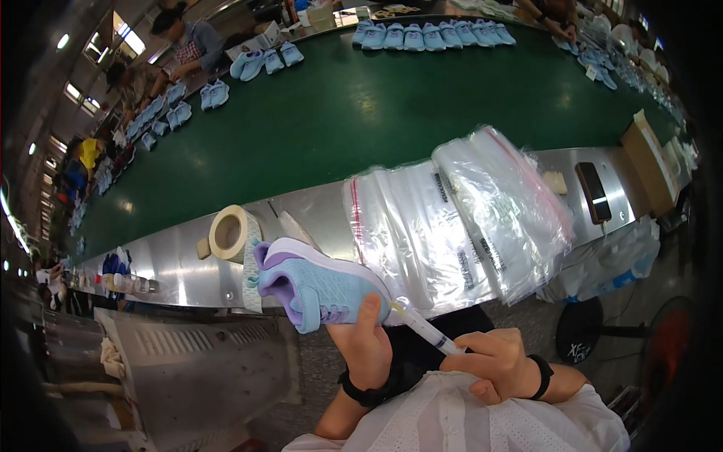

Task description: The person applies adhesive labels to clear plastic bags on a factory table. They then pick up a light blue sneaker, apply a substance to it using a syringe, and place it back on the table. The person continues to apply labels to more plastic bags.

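The left hand (367,348) holds a small light-blue sneaker (316,285) with purple trim and a white sole, lifted above the near edge of the steel bench (181,264); its fingers wrap under the shoe and the thumb presses up against the side near the toe, so the shoe lies on its side with the heel pointing to the person's left. The right hand (493,365) has its fingers pinched around a thin clear syringe (425,329), whose tip points up and left and meets the toe end of the sneaker just beside the left thumb. Both wrists wear dark bands, and white mesh sleeves show at the lower edge. On the bench behind the shoe stands a roll of tape (228,232), and to the right of it lies a fanned stack of clear plastic bags (459,218), some with red strips along their edges. Further right on the bench rests a dark phone (593,192). Beyond the bench runs a green conveyor belt (361,113) carrying rows of matching blue sneakers (433,35), with other people seated along its far side.
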Action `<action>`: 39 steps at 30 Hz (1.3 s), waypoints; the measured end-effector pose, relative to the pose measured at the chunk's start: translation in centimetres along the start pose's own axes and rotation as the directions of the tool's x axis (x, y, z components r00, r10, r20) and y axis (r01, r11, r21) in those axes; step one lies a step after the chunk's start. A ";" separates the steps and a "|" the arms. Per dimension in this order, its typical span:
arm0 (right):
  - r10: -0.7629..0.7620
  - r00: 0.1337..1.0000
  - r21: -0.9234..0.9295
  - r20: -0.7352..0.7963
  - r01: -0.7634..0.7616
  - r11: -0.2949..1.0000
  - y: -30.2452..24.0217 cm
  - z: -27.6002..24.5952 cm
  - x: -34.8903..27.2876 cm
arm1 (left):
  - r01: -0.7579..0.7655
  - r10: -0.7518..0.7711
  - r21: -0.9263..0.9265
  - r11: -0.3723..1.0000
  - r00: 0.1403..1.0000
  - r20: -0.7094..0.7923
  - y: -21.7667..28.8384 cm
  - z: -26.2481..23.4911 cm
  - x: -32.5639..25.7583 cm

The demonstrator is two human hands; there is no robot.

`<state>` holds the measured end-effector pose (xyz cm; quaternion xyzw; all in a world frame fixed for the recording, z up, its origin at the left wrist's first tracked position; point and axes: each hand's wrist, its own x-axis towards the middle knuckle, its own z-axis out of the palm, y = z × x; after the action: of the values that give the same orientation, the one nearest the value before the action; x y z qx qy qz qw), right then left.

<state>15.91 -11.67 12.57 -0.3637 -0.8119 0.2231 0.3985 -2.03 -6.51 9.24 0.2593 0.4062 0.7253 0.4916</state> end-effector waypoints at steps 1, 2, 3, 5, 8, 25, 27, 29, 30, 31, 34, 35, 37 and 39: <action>0.000 1.000 -0.005 0.005 0.000 1.000 0.0 0.0 0.0 | -0.006 0.006 -0.004 1.000 1.000 -0.015 0.1 0.1 0.0; 0.000 1.000 -0.001 0.003 0.000 1.000 0.0 0.0 0.0 | -0.003 0.003 -0.005 1.000 1.000 -0.010 0.2 0.1 0.0; 0.000 1.000 0.003 0.001 0.000 1.000 0.1 -0.1 0.0 | 0.000 0.000 -0.005 1.000 1.000 -0.006 0.3 0.1 0.1; -0.003 1.000 0.005 0.001 0.003 1.000 0.0 -0.1 0.0 | 0.023 -0.023 -0.026 0.999 1.000 -0.004 0.7 0.2 0.1; -0.012 1.000 0.005 0.007 0.012 1.000 0.0 -0.2 -0.1 | 0.046 -0.046 -0.039 0.998 0.999 -0.006 0.9 0.2 0.1; -0.004 1.000 0.017 0.014 0.004 1.000 -0.4 -0.4 0.2 | 0.096 -0.094 -0.054 0.994 0.995 0.025 1.1 0.4 0.0; -0.006 1.000 0.018 0.020 0.006 1.000 -0.4 -0.4 0.3 | 0.095 -0.094 -0.054 0.994 0.995 0.020 1.2 0.4 0.0; -0.006 1.000 0.017 0.024 0.006 1.000 -0.4 -0.4 0.2 | 0.080 -0.079 -0.034 0.996 0.997 0.018 1.2 0.5 0.0; -0.005 1.000 0.015 0.025 0.005 1.000 -0.5 -0.4 0.2 | 0.065 -0.065 -0.013 0.998 0.998 0.020 1.2 0.6 0.1; -0.004 1.000 0.013 0.026 0.004 1.000 -0.5 -0.3 0.2 | 0.050 -0.051 0.009 0.999 0.998 0.023 1.2 0.7 0.1; -0.004 1.000 0.010 0.028 0.004 1.000 -0.2 -0.5 0.3 | 0.075 -0.075 0.000 0.997 0.997 0.005 0.9 0.8 0.3; -0.001 0.999 0.009 0.032 0.001 1.000 -0.1 -0.5 0.2 | 0.089 -0.089 -0.022 0.996 0.996 0.001 0.9 0.9 0.3; 0.005 0.999 0.006 0.042 -0.005 1.000 0.0 -0.7 0.1 | 0.117 -0.118 -0.068 0.991 0.993 -0.005 0.9 1.1 0.3; 0.005 0.999 0.009 0.046 -0.006 1.000 0.3 -0.8 0.0 | 0.102 -0.102 -0.027 0.994 0.995 -0.011 0.6 1.2 0.4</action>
<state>16.67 -11.48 12.85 -0.3590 -0.8188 0.2360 0.3809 -1.51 -5.83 10.38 0.2273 0.4121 0.7063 0.5289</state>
